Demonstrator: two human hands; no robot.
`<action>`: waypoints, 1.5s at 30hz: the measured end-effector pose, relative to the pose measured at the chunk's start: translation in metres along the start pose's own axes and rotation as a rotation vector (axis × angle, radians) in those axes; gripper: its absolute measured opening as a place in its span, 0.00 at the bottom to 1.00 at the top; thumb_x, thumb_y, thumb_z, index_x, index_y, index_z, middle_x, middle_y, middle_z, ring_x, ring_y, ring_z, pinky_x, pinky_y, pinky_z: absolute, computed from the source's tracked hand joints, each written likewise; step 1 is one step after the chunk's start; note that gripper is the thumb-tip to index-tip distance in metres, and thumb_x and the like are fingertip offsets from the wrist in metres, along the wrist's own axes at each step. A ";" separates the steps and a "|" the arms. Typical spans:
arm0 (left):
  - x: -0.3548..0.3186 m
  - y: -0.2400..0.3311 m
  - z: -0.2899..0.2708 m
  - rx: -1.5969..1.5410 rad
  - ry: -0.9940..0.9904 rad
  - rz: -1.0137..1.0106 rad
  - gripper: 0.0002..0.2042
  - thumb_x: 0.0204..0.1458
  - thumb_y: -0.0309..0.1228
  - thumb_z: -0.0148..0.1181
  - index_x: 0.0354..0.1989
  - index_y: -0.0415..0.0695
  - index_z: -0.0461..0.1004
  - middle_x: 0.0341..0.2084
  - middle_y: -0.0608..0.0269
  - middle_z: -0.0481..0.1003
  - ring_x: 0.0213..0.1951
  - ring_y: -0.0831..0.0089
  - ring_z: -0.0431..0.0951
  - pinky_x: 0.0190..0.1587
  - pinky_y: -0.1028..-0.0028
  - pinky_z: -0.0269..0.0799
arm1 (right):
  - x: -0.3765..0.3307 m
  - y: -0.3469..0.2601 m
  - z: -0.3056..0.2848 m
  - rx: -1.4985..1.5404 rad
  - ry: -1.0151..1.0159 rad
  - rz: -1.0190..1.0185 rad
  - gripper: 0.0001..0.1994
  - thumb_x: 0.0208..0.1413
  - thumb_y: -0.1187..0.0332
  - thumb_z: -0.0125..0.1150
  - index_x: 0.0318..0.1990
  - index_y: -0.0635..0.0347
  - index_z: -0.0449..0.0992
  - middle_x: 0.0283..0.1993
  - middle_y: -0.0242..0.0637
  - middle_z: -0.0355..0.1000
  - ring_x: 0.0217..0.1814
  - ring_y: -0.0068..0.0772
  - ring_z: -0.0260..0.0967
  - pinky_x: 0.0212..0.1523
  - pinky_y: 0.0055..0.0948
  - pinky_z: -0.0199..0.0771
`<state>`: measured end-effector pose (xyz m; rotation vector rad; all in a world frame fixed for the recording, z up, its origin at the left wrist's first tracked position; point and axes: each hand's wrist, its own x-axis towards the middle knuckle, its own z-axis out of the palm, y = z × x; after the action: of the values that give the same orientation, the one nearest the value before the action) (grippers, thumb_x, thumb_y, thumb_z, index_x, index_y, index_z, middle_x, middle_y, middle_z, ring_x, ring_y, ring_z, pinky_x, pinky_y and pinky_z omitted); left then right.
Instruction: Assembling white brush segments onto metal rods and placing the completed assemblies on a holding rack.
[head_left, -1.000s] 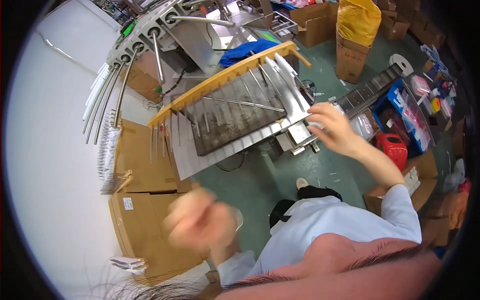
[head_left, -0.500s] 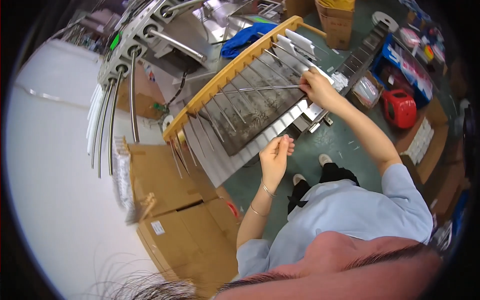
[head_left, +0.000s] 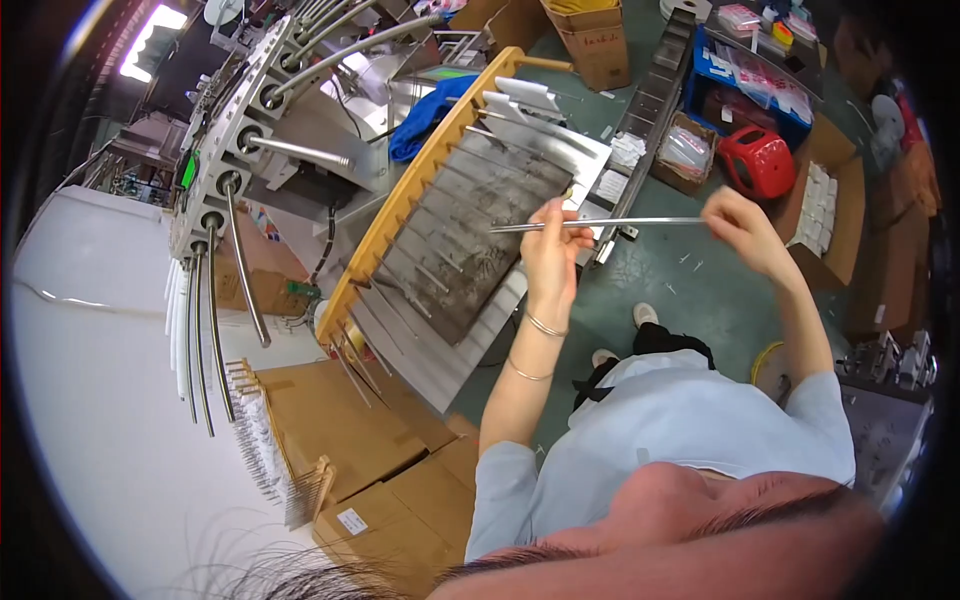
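Green floor point(head_left: 700, 278) backs the slim silvery metal rod point(head_left: 640, 221) at centre-right of the frame, now lifted off the dark stained plate point(head_left: 485, 275), so free to handle. It runs left-right, nearly level; your left hand point(head_left: 552, 255) pinches near its left end, your right hand point(head_left: 745, 230) apparently grips the other.

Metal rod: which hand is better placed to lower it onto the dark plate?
Probably the left hand: it holds the metal rod toward the end nearest the dark plate; the right hand appears farther away.
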<state>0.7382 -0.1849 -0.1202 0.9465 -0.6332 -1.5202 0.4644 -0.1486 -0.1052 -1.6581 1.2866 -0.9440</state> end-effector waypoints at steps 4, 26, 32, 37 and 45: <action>0.018 -0.019 0.025 -0.177 -0.213 -0.038 0.16 0.57 0.40 0.50 0.39 0.37 0.67 0.30 0.55 0.70 0.23 0.70 0.73 0.27 0.73 0.71 | -0.032 -0.026 -0.003 0.309 0.288 0.042 0.07 0.55 0.71 0.51 0.30 0.66 0.71 0.30 0.35 0.67 0.28 0.24 0.61 0.28 0.24 0.61; 0.139 0.025 0.026 -0.002 0.195 0.511 0.07 0.59 0.35 0.43 0.33 0.48 0.67 0.21 0.79 0.58 0.21 0.89 0.53 0.24 0.87 0.51 | 0.013 -0.070 -0.002 0.080 0.279 -0.657 0.12 0.54 0.74 0.43 0.24 0.71 0.70 0.23 0.41 0.66 0.24 0.33 0.60 0.28 0.29 0.59; 0.133 0.026 0.024 -0.016 0.195 0.490 0.06 0.58 0.33 0.46 0.31 0.47 0.67 0.21 0.79 0.58 0.21 0.89 0.52 0.23 0.86 0.49 | 0.004 -0.060 0.000 0.224 0.275 -0.799 0.10 0.52 0.76 0.44 0.24 0.71 0.71 0.22 0.41 0.66 0.23 0.33 0.59 0.26 0.29 0.59; 0.135 0.025 0.024 -0.009 0.169 0.497 0.06 0.57 0.31 0.47 0.35 0.44 0.68 0.26 0.75 0.64 0.26 0.87 0.60 0.29 0.85 0.57 | 0.008 -0.077 0.007 0.112 0.311 -0.711 0.12 0.53 0.74 0.43 0.23 0.70 0.70 0.21 0.41 0.65 0.22 0.33 0.57 0.27 0.30 0.58; 0.135 0.015 0.025 -0.028 0.082 0.533 0.09 0.57 0.27 0.45 0.43 0.39 0.68 0.42 0.65 0.68 0.45 0.77 0.66 0.50 0.79 0.59 | 0.010 -0.074 0.002 0.105 0.323 -0.796 0.12 0.54 0.73 0.43 0.22 0.70 0.70 0.21 0.40 0.64 0.22 0.32 0.56 0.27 0.30 0.56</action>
<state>0.7260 -0.3226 -0.1233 0.7377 -0.7339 -1.0088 0.4955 -0.1469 -0.0373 -2.0208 0.7190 -1.7704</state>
